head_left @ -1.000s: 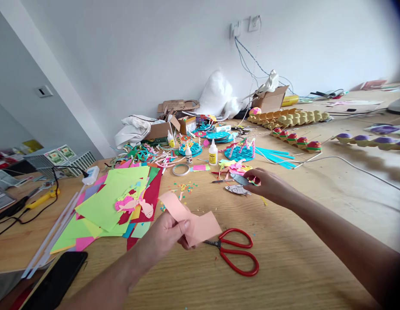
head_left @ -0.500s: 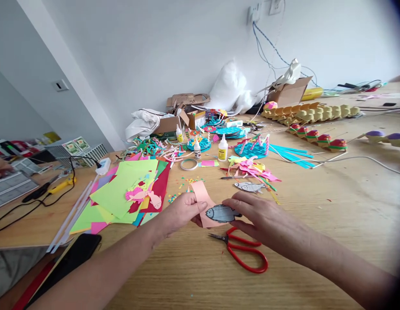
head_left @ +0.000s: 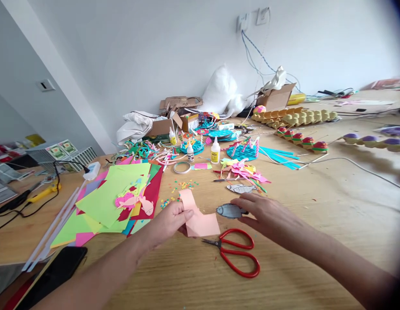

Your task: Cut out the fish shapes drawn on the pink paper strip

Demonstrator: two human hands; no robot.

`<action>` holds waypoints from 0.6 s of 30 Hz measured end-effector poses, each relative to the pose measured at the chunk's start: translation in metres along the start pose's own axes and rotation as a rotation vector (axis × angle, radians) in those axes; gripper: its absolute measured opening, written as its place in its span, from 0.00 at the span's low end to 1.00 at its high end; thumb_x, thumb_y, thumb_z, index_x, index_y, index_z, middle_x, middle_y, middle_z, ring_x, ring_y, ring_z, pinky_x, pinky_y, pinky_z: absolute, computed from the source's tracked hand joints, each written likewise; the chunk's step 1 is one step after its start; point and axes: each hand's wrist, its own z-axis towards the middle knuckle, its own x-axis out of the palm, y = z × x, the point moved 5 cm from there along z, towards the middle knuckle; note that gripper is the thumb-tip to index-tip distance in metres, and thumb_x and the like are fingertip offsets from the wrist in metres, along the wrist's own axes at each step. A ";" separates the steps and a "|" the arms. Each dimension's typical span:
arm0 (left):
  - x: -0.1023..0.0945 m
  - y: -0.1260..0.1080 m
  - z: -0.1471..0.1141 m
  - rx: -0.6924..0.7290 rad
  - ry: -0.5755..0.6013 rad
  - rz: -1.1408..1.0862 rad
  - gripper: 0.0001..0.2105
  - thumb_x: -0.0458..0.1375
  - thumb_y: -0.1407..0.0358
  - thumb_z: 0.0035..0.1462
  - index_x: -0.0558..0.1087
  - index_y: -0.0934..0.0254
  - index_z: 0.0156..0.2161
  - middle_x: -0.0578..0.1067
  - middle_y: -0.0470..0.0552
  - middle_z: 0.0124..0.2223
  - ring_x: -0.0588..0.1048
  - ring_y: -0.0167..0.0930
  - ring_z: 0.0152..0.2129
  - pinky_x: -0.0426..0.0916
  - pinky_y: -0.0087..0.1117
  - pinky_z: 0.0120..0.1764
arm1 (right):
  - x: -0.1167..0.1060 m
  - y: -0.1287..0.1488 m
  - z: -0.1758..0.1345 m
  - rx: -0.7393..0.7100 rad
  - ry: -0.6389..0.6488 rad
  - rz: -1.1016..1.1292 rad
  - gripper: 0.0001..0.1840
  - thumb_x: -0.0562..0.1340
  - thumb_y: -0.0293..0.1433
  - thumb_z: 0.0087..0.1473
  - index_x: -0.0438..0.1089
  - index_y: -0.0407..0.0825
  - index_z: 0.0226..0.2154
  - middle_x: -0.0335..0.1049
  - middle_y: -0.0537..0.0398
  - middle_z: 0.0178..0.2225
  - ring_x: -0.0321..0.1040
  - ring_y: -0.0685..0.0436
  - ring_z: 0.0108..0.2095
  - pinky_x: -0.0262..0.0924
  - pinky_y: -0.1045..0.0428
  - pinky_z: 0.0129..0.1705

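Pinched between the thumb and fingers of my left hand (head_left: 175, 217) is a piece of pink paper (head_left: 204, 224), bent up at its left end. My right hand (head_left: 267, 215) grips a grey paper fish (head_left: 230, 210) by its tail end, just right of the pink paper and apart from it. Below both hands lie scissors (head_left: 240, 252) with red handles, blades pointing left. Another grey paper fish (head_left: 241, 188) rests on the table beyond my right hand.
Stacked coloured paper (head_left: 106, 193) with pink cut-out fish lies to the left. Glue bottles (head_left: 215, 151), a tape roll (head_left: 182, 167), paper scraps (head_left: 243, 171) and blue strips (head_left: 279, 156) stand or lie farther back. Painted egg-carton rows (head_left: 301, 140) are at right. A black phone (head_left: 54, 275) is front left.
My right hand has drawn the grey fish off the pink paper to the right. My left hand still holds the pink paper. The camera view has turned slightly right.
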 end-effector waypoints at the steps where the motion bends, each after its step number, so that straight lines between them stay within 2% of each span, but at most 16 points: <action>1: 0.001 0.000 -0.002 -0.005 0.028 -0.018 0.23 0.59 0.48 0.46 0.74 0.70 0.34 0.76 0.53 0.31 0.72 0.29 0.27 0.64 0.28 0.30 | 0.005 -0.016 -0.001 0.072 0.044 -0.035 0.12 0.61 0.25 0.51 0.73 0.49 0.40 0.74 0.48 0.39 0.72 0.41 0.37 0.65 0.50 0.34; 4: 0.008 -0.001 -0.008 -0.019 0.090 -0.037 0.26 0.60 0.46 0.43 0.74 0.71 0.34 0.76 0.52 0.29 0.72 0.29 0.24 0.64 0.28 0.28 | 0.017 -0.057 -0.005 0.239 0.133 -0.088 0.14 0.60 0.28 0.53 0.72 0.48 0.43 0.73 0.46 0.42 0.72 0.37 0.40 0.66 0.48 0.35; 9: 0.027 -0.003 -0.014 -0.001 0.173 -0.011 0.26 0.58 0.45 0.43 0.74 0.70 0.32 0.74 0.51 0.28 0.70 0.28 0.25 0.63 0.27 0.29 | 0.020 -0.094 -0.004 0.303 0.116 -0.143 0.15 0.61 0.30 0.52 0.72 0.49 0.44 0.71 0.44 0.44 0.70 0.35 0.44 0.64 0.48 0.37; 13: 0.038 0.000 -0.015 -0.018 0.233 0.009 0.23 0.57 0.47 0.45 0.72 0.70 0.29 0.70 0.49 0.26 0.68 0.26 0.23 0.60 0.26 0.28 | 0.019 -0.106 0.012 0.329 0.134 -0.139 0.13 0.57 0.30 0.55 0.72 0.47 0.43 0.71 0.43 0.45 0.70 0.37 0.42 0.63 0.49 0.38; 16: 0.043 0.002 -0.016 -0.014 0.260 0.038 0.21 0.55 0.49 0.48 0.72 0.70 0.30 0.70 0.49 0.27 0.67 0.26 0.24 0.60 0.26 0.28 | 0.023 -0.104 0.029 0.306 0.156 -0.113 0.17 0.58 0.30 0.54 0.70 0.47 0.48 0.70 0.44 0.48 0.68 0.38 0.47 0.61 0.50 0.42; 18: 0.044 0.004 -0.016 -0.025 0.264 0.070 0.20 0.54 0.52 0.49 0.73 0.71 0.32 0.70 0.50 0.28 0.67 0.27 0.25 0.60 0.26 0.29 | 0.028 -0.100 0.039 0.294 0.182 -0.102 0.18 0.58 0.30 0.53 0.70 0.48 0.48 0.71 0.44 0.47 0.68 0.37 0.46 0.60 0.50 0.41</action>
